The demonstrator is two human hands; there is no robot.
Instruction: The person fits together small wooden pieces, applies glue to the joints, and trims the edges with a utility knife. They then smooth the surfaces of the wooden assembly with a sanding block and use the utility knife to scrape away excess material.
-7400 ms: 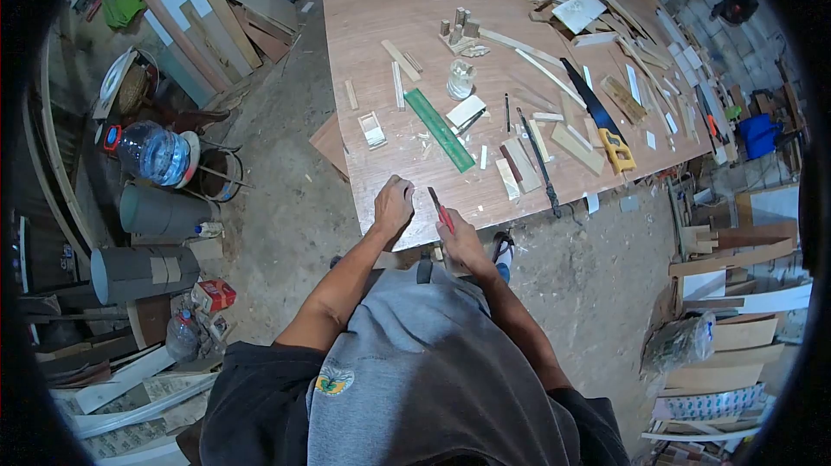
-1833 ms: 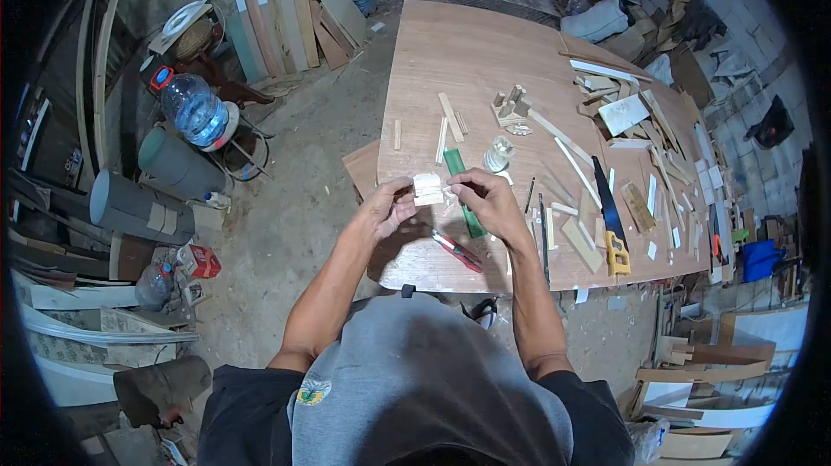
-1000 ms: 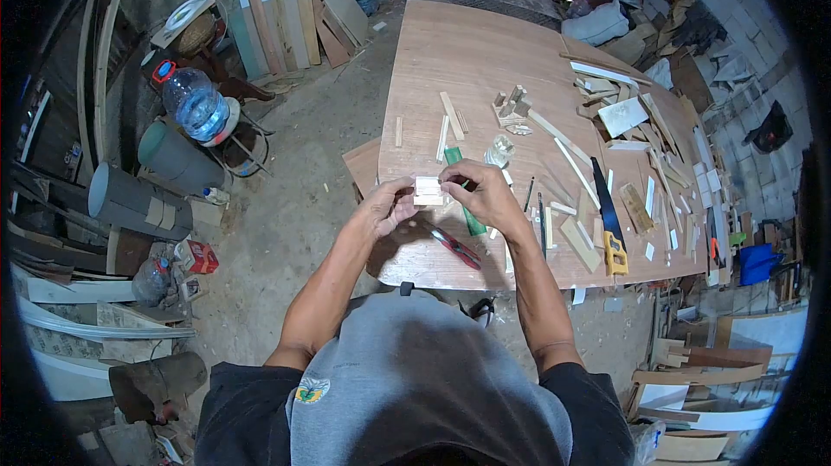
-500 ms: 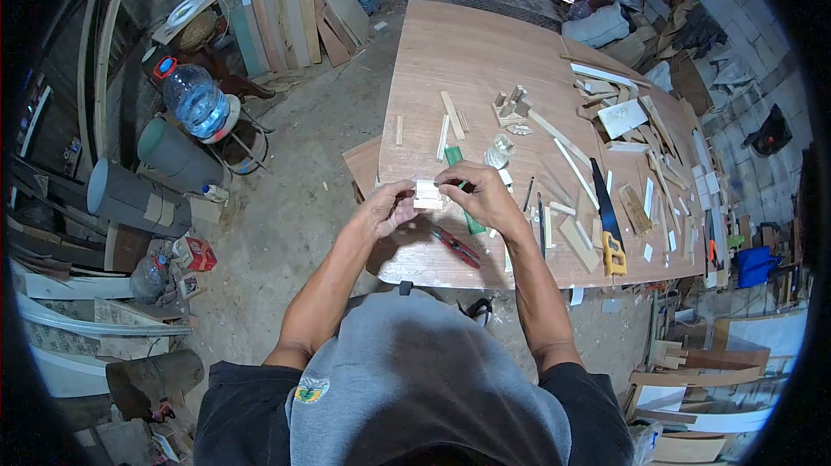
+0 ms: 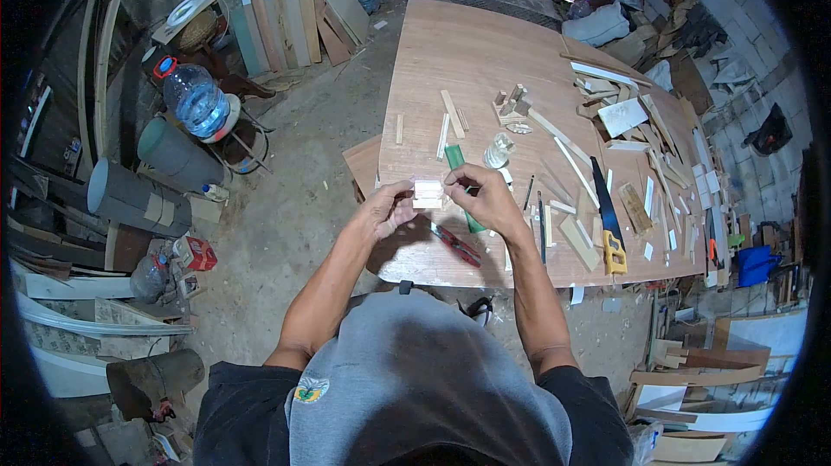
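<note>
inside a cluttered workshop (image 5: 277, 206), past a water bottle (image 5: 196, 104) at far left, faces a wooden tabletop (image 5: 467, 51). over it, grips a pale wooden piece (image 5: 428, 195) by the left edge with the left hand (image 5: 389, 208); holds the right hand (image 5: 486, 199) pinched narrow by its right edge, cannot tell whether touching. farther right, has a saw (image 5: 608, 213).

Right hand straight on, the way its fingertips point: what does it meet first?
Most likely the small wooden piece held in the left hand. The right hand is right beside it, though this view leaves unclear whether they touch.
</note>
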